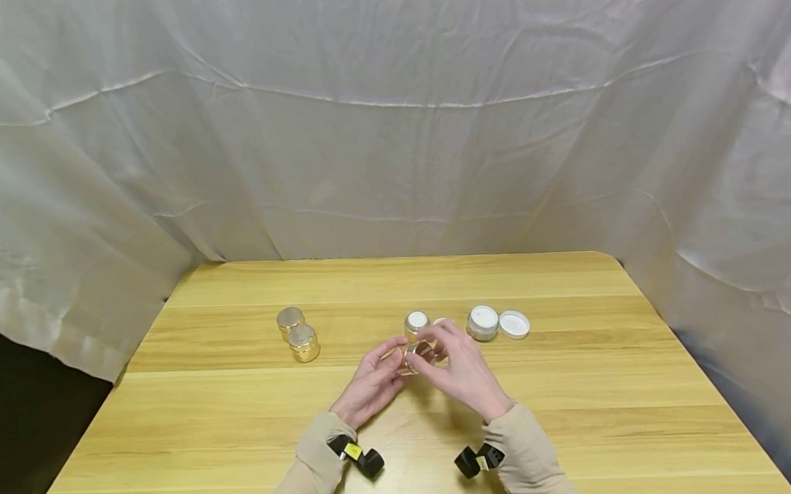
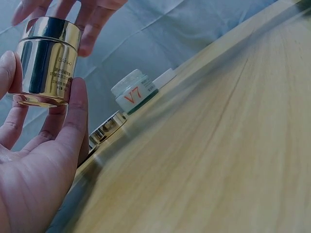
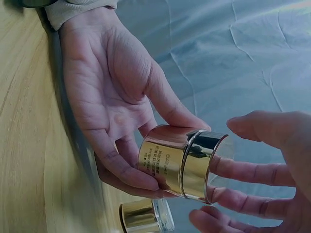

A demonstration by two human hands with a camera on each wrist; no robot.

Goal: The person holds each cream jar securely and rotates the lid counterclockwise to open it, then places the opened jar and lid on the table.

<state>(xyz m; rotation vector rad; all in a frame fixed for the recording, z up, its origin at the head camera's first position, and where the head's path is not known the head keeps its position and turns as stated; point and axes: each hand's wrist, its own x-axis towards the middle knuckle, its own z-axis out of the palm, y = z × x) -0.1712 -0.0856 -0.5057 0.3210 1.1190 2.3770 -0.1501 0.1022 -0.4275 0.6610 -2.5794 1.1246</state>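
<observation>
Two hands together at one gold jar [image 2: 43, 68], low centre of the head frame, raised off the table [image 1: 211, 450]: left hand [image 1: 369, 390] pinching the body between thumb and fingers, right hand [image 1: 465, 374] spread about the lid [image 2: 52, 30], firmly or loosely impossible to tell. Best to hold the body steady, keep the lid square to it and turn with even finger pressure, given the slick, mirror-like surface. Mind the white-topped jar [image 1: 416, 320] just beyond, plus the V7 jar [image 1: 483, 323] and white cap [image 1: 514, 324] right of centre. Avoid the pair of gold jars [image 1: 304, 345] left of centre. Most room towards lower left and lower right; far edge around mid-frame, backed by grey fabric [image 1: 390, 150].
</observation>
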